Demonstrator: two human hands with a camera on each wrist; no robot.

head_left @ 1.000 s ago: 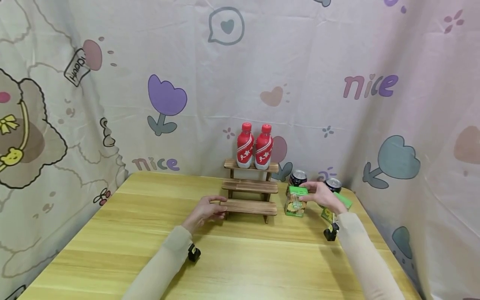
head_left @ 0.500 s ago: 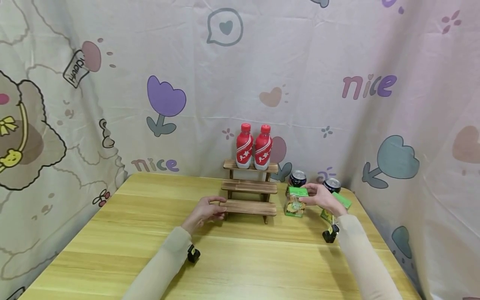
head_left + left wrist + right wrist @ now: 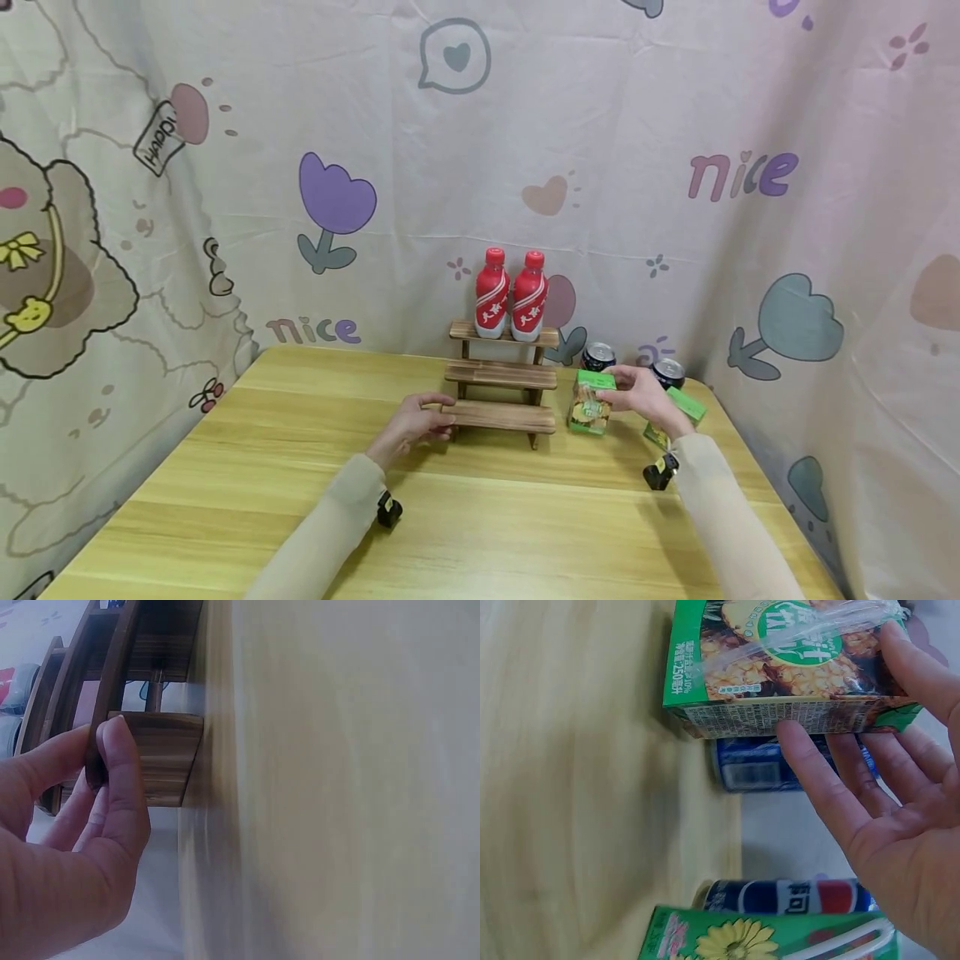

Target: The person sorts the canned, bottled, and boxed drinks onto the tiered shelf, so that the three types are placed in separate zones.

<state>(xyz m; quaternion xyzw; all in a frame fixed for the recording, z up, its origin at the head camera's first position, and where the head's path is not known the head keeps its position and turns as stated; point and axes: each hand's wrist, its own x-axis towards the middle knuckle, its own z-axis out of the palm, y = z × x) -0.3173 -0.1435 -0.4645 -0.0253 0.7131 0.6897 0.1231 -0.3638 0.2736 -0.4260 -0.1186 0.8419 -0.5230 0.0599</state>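
A small three-step wooden display stand (image 3: 501,375) stands at the back of the table. My left hand (image 3: 411,423) pinches the left end of its lowest step (image 3: 112,682) between thumb and fingers. Just right of the stand, my right hand (image 3: 645,396) grips a green juice carton (image 3: 591,404) with pineapple pictures. In the right wrist view the thumb lies on the carton's front (image 3: 802,645) and the fingers on its side; a clear-wrapped straw runs across that front. Two red bottles, one a left bottle (image 3: 492,296) and one a right bottle (image 3: 529,298), stand upright on the top step.
Behind the held carton stands a dark blue can (image 3: 598,357), with another dark can (image 3: 667,372) farther right. A second green carton (image 3: 727,934) with a yellow flower print stands by that can, partly behind my right wrist. A patterned curtain (image 3: 420,192) hangs behind the wooden table (image 3: 480,533).
The green carton in my right hand has shifted slightly left, toward the stand. My left hand keeps its hold on the lowest step. The head view has moved a little.
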